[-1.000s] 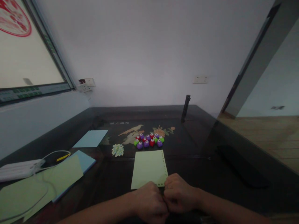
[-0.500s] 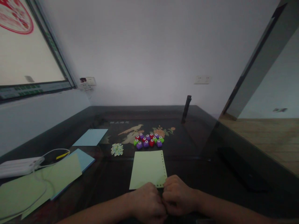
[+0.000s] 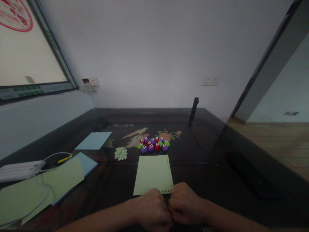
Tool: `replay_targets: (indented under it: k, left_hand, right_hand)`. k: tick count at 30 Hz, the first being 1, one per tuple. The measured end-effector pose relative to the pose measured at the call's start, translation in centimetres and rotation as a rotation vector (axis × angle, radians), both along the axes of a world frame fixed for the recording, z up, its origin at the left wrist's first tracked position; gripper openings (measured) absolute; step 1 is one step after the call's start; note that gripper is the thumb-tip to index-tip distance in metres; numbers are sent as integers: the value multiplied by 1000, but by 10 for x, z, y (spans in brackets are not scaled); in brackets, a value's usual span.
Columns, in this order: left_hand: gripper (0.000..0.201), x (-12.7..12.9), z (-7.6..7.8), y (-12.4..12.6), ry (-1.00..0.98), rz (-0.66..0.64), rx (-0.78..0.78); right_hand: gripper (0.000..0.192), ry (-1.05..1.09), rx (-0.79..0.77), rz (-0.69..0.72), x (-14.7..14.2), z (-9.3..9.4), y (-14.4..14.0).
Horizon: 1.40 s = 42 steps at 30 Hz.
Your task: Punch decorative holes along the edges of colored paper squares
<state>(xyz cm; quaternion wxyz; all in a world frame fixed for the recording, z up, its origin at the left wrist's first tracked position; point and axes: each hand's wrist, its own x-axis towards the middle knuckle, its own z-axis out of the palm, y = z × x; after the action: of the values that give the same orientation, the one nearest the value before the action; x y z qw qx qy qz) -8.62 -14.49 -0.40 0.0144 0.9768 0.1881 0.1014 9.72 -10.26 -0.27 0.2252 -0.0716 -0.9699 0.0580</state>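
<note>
green sheet (image 3: 152,174), punched along right and near edges, lies flat on dark table (image 3: 207,180); left hand (image 3: 152,211) and right hand (image 3: 184,204) clenched together at its near edge, contents unseen. risk: pressure skews sheet, misaligning holes.

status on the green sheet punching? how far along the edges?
Done: the green sheet has a row of holes down its right edge and along part of the near edge; a confetti pile lies beyond it. In hand: left hand and right hand, fists together at the near edge; what they grip is hidden. Left: far and left edges look unpunched; stacked sheets untouched.
</note>
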Motion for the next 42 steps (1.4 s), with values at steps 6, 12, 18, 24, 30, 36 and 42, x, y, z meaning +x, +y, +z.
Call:
replay_targets:
  k: [6,12,18,24,30,36,42]
  left_hand:
    - [18,2,7,-2,17,51,11]
    - [21,2,10,-3,4,57,23]
    - [24,2,8,-2,-31,34,17]
    - [26,0,5,-4,-59,-18,62]
    - [31,-6,19,1,-272,-81,166]
    - [19,-40,57,36,-432,482,102]
    - [17,-74,48,62,-414,808,1]
  right_hand:
    - [19,2,-22,-7,0,1,1]
    - [23,10,-19,-56,0,1,3]
    - [24,27,-16,-64,-1,2,4]
    - [26,56,-28,-73,-3,5,4]
    - [26,96,-80,-129,3,13,11]
    - [31,36,-235,-445,0,44,33]
    - [13,44,-378,-643,-24,60,62]
